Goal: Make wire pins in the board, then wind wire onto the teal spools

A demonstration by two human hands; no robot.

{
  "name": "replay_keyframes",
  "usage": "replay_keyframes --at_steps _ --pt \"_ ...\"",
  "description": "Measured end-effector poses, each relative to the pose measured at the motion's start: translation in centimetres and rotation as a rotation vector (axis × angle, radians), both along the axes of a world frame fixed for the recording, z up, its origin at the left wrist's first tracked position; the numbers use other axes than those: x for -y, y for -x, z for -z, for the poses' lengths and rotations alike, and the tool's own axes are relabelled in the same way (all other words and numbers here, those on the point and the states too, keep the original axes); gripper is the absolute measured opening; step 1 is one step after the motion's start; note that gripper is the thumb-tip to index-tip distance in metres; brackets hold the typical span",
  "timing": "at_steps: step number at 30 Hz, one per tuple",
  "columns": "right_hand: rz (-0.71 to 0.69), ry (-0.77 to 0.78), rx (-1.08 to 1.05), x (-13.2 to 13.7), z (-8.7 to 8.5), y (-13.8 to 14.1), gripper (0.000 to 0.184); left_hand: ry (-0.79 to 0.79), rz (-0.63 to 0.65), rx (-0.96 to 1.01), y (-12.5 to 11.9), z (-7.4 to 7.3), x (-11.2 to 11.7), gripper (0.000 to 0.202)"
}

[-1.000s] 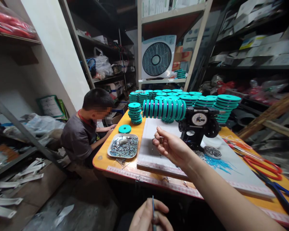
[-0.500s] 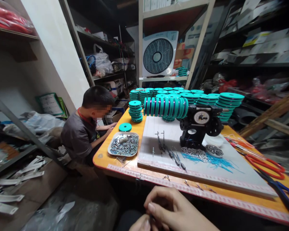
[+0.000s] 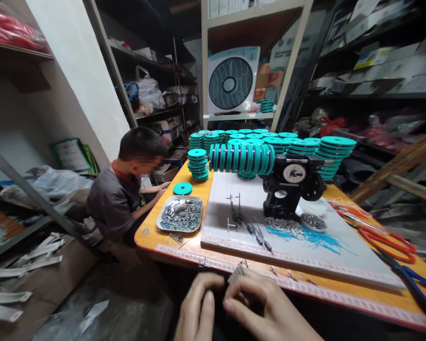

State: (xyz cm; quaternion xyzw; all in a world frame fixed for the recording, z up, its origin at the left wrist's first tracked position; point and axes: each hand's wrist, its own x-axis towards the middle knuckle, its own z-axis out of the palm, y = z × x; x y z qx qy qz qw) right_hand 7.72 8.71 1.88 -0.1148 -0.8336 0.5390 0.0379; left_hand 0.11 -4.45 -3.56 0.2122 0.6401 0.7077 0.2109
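Note:
My left hand [image 3: 196, 308] is at the bottom of the view, in front of the table edge, its fingers curled and the thumb along them. Just right of it, my right hand [image 3: 261, 305] is closed, with thumb and forefinger bent towards each other. A small greyish piece [image 3: 237, 273] shows at the right hand's forefinger; its kind is unclear. What lies inside either hand is hidden. Several thin dark wire pieces [image 3: 291, 275] lie along the table edge beyond the right hand. On the grey board [image 3: 220, 241] are dark swivel-like pieces [image 3: 259, 237].
A black winding device [image 3: 287, 184] carries a row of teal spools [image 3: 241, 158]. Stacked teal discs [image 3: 198, 166] stand behind. A tray of metal parts [image 3: 180, 214], blue strands [image 3: 323, 240] and red-handled scissors [image 3: 386, 241] lie on the table [image 3: 147, 237]. Another person [image 3: 113, 199] sits at the left.
My left hand has risen into fuller view and moved apart from the right. A greyish piece now shows at the right forefinger. The view has shifted slightly.

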Motion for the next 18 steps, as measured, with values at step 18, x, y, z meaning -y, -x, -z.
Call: replay_keyframes --at_steps 18 --pt "0.032 0.649 -0.061 -6.8 -6.0 9.1 0.031 -0.240 0.405 0.293 5.0 -6.8 -6.7 0.028"
